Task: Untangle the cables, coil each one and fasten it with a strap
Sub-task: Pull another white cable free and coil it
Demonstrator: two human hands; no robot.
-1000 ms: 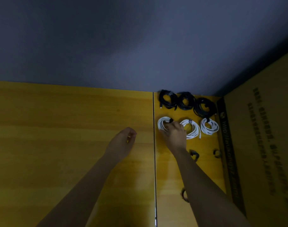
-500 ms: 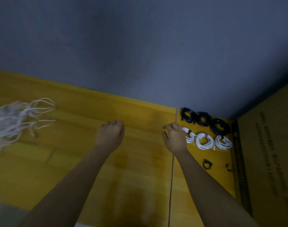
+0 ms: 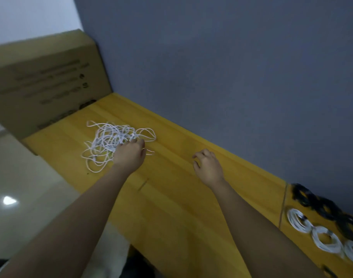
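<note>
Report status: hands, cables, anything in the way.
Left hand on the white tangle, grip unclear. Right hand empty, over bare table. Coiled cables far right. Nothing blocking.

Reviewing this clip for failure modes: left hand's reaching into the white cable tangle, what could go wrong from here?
1. The tangled white cables are many crossed loops; if the left hand pulls on several at once, knots will likely tighten.
2. The right hand hovers apart, holding nothing, so the pile may drag across the yellow table.
3. The pile's near loops lie close to the table's left edge and could slide off.
</note>
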